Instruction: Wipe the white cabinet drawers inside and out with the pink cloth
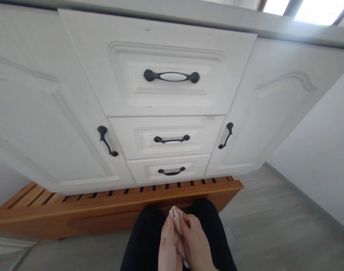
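Note:
Low in the view, my left hand (167, 242) and my right hand (196, 241) are pressed together above my dark-clad knees. The fingers of both are bent and closed against each other, overlapping in the middle. Small pale patches show between the fingertips and near the wrists; whether they belong to a held thing, I cannot make out. Neither hand touches the furniture. Closest in front of them is a brown wooden slatted bench (115, 209) at knee height.
Beyond the bench stands a white cabinet with a top drawer (172, 101), a middle drawer (126, 126) and a bottom drawer (140, 173), all closed. Cabinet doors flank them, with dark handles (107, 141). A white wall (310, 146) and grey floor (268, 226) lie to the right.

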The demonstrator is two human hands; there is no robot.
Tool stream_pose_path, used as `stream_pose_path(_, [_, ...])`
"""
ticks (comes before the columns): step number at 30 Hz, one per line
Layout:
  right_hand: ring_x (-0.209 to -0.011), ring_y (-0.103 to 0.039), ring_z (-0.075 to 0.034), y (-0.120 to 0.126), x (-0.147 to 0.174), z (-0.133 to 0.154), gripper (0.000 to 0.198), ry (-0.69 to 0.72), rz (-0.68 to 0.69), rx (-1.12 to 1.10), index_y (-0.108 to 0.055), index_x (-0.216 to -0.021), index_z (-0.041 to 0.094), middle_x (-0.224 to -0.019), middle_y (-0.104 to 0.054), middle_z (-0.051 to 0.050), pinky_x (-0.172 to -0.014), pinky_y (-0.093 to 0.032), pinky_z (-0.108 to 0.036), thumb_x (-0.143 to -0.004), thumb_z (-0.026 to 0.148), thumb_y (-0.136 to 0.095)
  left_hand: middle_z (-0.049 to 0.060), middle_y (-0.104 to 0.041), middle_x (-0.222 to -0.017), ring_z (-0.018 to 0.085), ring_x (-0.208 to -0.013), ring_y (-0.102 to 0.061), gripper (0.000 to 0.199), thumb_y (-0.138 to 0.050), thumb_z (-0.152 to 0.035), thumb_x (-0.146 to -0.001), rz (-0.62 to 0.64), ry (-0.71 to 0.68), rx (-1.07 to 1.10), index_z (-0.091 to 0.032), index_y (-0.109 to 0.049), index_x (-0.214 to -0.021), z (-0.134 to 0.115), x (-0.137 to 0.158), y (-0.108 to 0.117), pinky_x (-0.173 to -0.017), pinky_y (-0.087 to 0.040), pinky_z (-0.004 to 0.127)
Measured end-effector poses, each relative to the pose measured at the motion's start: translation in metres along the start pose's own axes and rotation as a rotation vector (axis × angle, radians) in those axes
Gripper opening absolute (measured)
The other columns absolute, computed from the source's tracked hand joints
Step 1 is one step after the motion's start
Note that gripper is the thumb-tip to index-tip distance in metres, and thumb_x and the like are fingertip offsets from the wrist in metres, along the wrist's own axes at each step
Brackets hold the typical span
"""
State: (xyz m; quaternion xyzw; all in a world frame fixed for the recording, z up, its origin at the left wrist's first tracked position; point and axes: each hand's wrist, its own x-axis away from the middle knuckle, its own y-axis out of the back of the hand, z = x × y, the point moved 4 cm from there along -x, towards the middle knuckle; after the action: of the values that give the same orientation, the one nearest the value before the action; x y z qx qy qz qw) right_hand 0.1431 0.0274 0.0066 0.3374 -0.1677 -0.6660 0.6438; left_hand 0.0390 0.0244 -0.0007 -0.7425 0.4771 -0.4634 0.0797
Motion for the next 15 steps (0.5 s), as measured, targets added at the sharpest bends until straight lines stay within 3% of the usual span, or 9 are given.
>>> stream_pose_path(3, [-0.091, -0.066, -0.024, 0.009, 0.004, 0.001, 0.045, -0.029, 0.000, -0.127, -0.058, -0.140, 0.041, -0.105, -0.068, -0.006, -0.079, -0.054, -0.031, -0.096, 0.046, -0.055, 0.006, -0.061, -0.143, 0.025, -0.136, -0.054, 0.034, -0.056, -0.039, -0.094, -0.017, -0.050, -0.059, -0.026, -0.061, -0.125, -0.006, 0.000, -0.004, -0.122, -0.036, 0.042])
stream_pose_path(5, [-0.091, -0.067, -0.024, 0.005, 0.006, 0.004, 0.046, -0.028, -0.005, -0.092, -0.056, -0.142, 0.041, -0.105, -0.068, -0.006, -0.077, -0.054, -0.031, -0.097, 0.045, -0.054, 0.006, -0.059, -0.144, 0.023, -0.135, -0.055, 0.032, -0.052, -0.035, -0.096, -0.032, -0.102, -0.065, -0.025, -0.060, -0.126, -0.007, -0.001, -0.004, -0.122, -0.035, 0.042])
stream_pose_path(10, [-0.112, -0.066, -0.031, -0.020, 0.010, 0.014, 0.056, 0.008, -0.067, 0.063, -0.049, -0.147, 0.044, -0.132, -0.067, -0.003, -0.096, -0.053, -0.042, -0.094, 0.028, -0.059, 0.006, -0.061, -0.142, 0.018, -0.135, -0.054, 0.032, -0.050, -0.027, -0.096, -0.039, -0.090, -0.037, -0.023, -0.061, -0.126, -0.005, -0.002, -0.002, -0.124, -0.032, 0.035])
stream_pose_path(15, [-0.115, -0.066, -0.028, -0.028, 0.018, 0.016, 0.076, 0.167, 0.066, 0.217, -0.038, -0.153, 0.045, -0.141, -0.062, -0.001, -0.091, -0.059, -0.040, -0.087, 0.015, -0.063, 0.007, -0.075, -0.102, 0.014, -0.090, -0.073, 0.026, -0.050, -0.028, -0.097, -0.036, 0.115, 0.209, -0.017, -0.069, -0.111, -0.016, 0.013, -0.014, -0.106, -0.053, 0.032])
